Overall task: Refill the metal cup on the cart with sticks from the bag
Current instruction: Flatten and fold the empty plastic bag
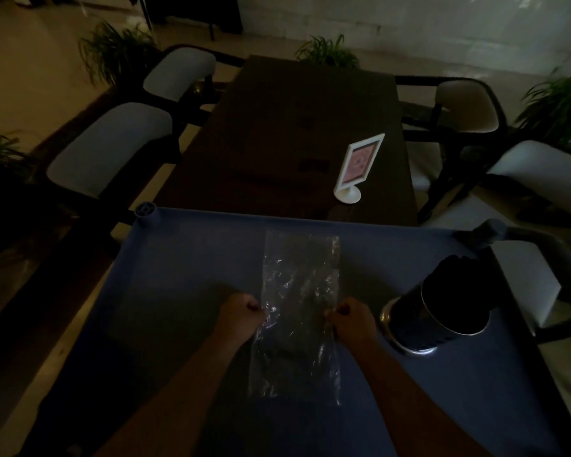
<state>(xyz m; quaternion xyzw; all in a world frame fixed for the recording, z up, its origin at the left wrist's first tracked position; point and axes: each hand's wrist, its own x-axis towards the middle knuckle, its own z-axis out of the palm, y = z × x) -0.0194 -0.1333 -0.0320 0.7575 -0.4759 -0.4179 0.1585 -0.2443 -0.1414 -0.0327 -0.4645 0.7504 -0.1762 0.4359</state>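
Bag, clear plastic: flat mid-cart, left hand and right hand each pinching one long edge, probably to spread it. Metal cup: near the right edge, dark sticks inside

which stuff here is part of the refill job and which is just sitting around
Job: clear bag, pinched by left hand and right hand; metal cup with dark sticks; blue cart.
Sitting around: white sign stand, dark table, chairs, plants.
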